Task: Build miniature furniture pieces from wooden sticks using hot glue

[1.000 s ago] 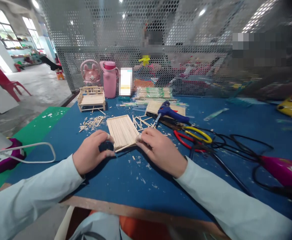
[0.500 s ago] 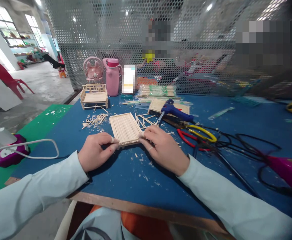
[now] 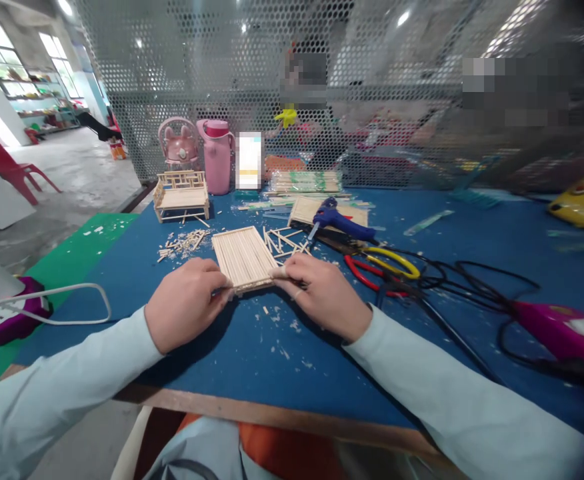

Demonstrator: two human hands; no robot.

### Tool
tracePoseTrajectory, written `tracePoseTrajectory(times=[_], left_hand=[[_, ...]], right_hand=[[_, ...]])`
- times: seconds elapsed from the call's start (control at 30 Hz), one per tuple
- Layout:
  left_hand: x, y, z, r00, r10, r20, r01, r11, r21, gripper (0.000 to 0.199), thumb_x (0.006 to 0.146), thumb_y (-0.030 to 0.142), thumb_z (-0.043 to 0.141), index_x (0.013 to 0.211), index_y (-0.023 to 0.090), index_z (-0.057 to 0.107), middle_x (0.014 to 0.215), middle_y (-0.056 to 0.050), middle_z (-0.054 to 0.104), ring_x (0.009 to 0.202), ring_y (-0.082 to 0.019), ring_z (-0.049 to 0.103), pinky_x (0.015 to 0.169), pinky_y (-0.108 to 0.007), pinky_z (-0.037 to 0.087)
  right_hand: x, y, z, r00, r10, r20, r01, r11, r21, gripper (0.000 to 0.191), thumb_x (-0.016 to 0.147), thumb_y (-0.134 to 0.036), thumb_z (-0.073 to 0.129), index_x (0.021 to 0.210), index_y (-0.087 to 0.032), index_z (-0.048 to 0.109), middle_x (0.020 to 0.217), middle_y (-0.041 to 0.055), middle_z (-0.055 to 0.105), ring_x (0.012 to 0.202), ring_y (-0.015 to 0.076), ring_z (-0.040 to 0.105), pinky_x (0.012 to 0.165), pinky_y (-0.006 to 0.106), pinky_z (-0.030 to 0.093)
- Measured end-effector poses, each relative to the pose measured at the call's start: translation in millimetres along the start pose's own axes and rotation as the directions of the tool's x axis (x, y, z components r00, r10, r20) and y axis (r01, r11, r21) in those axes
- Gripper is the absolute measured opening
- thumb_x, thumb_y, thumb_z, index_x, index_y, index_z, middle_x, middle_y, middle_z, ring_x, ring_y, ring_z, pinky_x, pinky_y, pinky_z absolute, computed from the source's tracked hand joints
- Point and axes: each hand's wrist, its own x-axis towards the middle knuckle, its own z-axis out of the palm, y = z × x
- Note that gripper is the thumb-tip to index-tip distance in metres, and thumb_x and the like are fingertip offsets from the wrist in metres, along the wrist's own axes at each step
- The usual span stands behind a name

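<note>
A square panel of pale wooden sticks (image 3: 246,257) lies between my hands over the blue table. My left hand (image 3: 188,303) pinches its near left corner. At the near right corner, the fingers of my right hand (image 3: 322,293) are closed on the panel's edge. Loose sticks (image 3: 286,243) lie just beyond my right hand, and a heap of short stick pieces (image 3: 182,245) is left of the panel. A blue glue gun (image 3: 345,221) rests on another wooden panel (image 3: 302,210) behind them.
A small wooden bench model (image 3: 182,197), a pink bottle (image 3: 217,160) and a phone (image 3: 249,160) stand at the back. Pliers with red and yellow handles (image 3: 392,262) and black cables (image 3: 477,300) lie right. A purple power socket (image 3: 15,312) is left.
The view has shifted slightly, so most objects appear a little further left. Both hands keep their hold on the panel, and my left fingers have curled in closer at its corner.
</note>
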Motion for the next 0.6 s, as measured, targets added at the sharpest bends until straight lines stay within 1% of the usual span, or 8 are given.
tracePoseTrajectory(times=[0.07, 0.13, 0.27, 0.33, 0.43, 0.5, 0.53, 0.6], left_hand=[[7.6, 11.1, -9.4, 0.997, -0.032, 0.071, 0.022, 0.99, 0.139, 0.016, 0.079, 0.022, 0.052, 0.075, 0.015, 0.066, 0.081, -0.008, 0.063, 0.079, -0.023, 0.057, 0.071, -0.036, 0.048], [15.9, 21.0, -12.7, 0.996, -0.049, 0.075, 0.032, 0.976, 0.216, 0.015, 0.074, 0.022, 0.056, 0.082, 0.012, 0.064, 0.085, -0.011, 0.061, 0.083, -0.027, 0.056, 0.07, -0.039, 0.047], [28.7, 27.0, 2.1, 0.994, 0.057, 0.096, -0.072, 0.985, 0.157, 0.022, 0.083, 0.017, 0.043, 0.077, 0.013, 0.063, 0.078, -0.009, 0.06, 0.078, -0.023, 0.056, 0.071, -0.036, 0.047], [30.8, 24.6, 11.8, 0.992, 0.071, 0.101, -0.084, 0.988, 0.132, 0.026, 0.084, 0.012, 0.04, 0.075, 0.014, 0.064, 0.076, -0.008, 0.059, 0.074, -0.02, 0.057, 0.068, -0.032, 0.046], [30.1, 21.4, 17.9, 0.994, 0.051, 0.101, -0.062, 0.991, 0.117, 0.026, 0.083, 0.009, 0.042, 0.078, 0.016, 0.067, 0.078, -0.007, 0.06, 0.072, -0.019, 0.057, 0.063, -0.03, 0.046], [29.2, 20.9, 16.8, 0.993, 0.044, 0.109, -0.057, 0.992, 0.116, 0.026, 0.082, 0.009, 0.043, 0.08, 0.017, 0.067, 0.079, -0.007, 0.061, 0.073, -0.02, 0.058, 0.062, -0.03, 0.046], [28.9, 21.0, 15.7, 0.993, 0.045, 0.113, -0.058, 0.991, 0.118, 0.026, 0.082, 0.009, 0.043, 0.08, 0.017, 0.067, 0.08, -0.008, 0.061, 0.074, -0.02, 0.058, 0.062, -0.031, 0.047], [28.7, 21.2, 14.2, 0.992, 0.05, 0.113, -0.063, 0.991, 0.117, 0.025, 0.083, 0.009, 0.043, 0.08, 0.016, 0.067, 0.081, -0.008, 0.061, 0.075, -0.02, 0.058, 0.064, -0.031, 0.047]], right_hand=[[-0.2, 0.4, 0.0, 1.0, -0.002, -0.002, 0.002, 1.0, -0.009, 0.013, 0.083, -0.019, 0.054, 0.079, -0.016, 0.066, 0.073, 0.0036, 0.059, 0.07, 0.0132, 0.054, 0.064, 0.024, 0.041], [-0.6, 0.0, 0.6, 1.0, -0.003, -0.004, 0.003, 1.0, -0.013, 0.014, 0.083, -0.02, 0.055, 0.077, -0.015, 0.066, 0.072, 0.0038, 0.059, 0.069, 0.0132, 0.054, 0.063, 0.024, 0.041], [-0.6, -2.1, 2.8, 1.0, -0.005, 0.016, 0.006, 1.0, -0.026, 0.015, 0.083, -0.019, 0.053, 0.075, -0.015, 0.065, 0.071, 0.0042, 0.058, 0.069, 0.0138, 0.053, 0.062, 0.024, 0.041], [0.3, -3.0, 0.7, 0.999, -0.004, 0.036, 0.005, 1.0, -0.019, 0.016, 0.083, -0.018, 0.052, 0.074, -0.016, 0.064, 0.072, 0.0045, 0.058, 0.069, 0.0143, 0.053, 0.063, 0.025, 0.041], [1.5, -1.4, -13.9, 0.995, 0.095, -0.034, -0.093, 0.993, 0.072, 0.015, 0.08, -0.018, 0.054, 0.092, -0.016, 0.062, 0.074, 0.003, 0.059, 0.065, 0.0131, 0.052, 0.064, 0.026, 0.043], [-0.3, 2.4, -31.3, 0.944, 0.267, -0.192, -0.236, 0.957, 0.171, 0.031, 0.078, -0.021, 0.055, 0.109, -0.016, 0.056, 0.075, 0.0017, 0.059, 0.063, 0.012, 0.053, 0.064, 0.026, 0.045], [-2.8, 4.7, -41.1, 0.886, 0.362, -0.289, -0.308, 0.927, 0.215, 0.035, 0.078, -0.023, 0.055, 0.112, -0.016, 0.054, 0.076, 0.0016, 0.059, 0.063, 0.0119, 0.053, 0.064, 0.026, 0.045], [-12.1, 9.2, -59.9, 0.732, 0.504, -0.459, -0.445, 0.863, 0.239, 0.036, 0.076, -0.027, 0.055, 0.11, -0.016, 0.056, 0.076, 0.0025, 0.059, 0.065, 0.0128, 0.054, 0.066, 0.027, 0.045]])
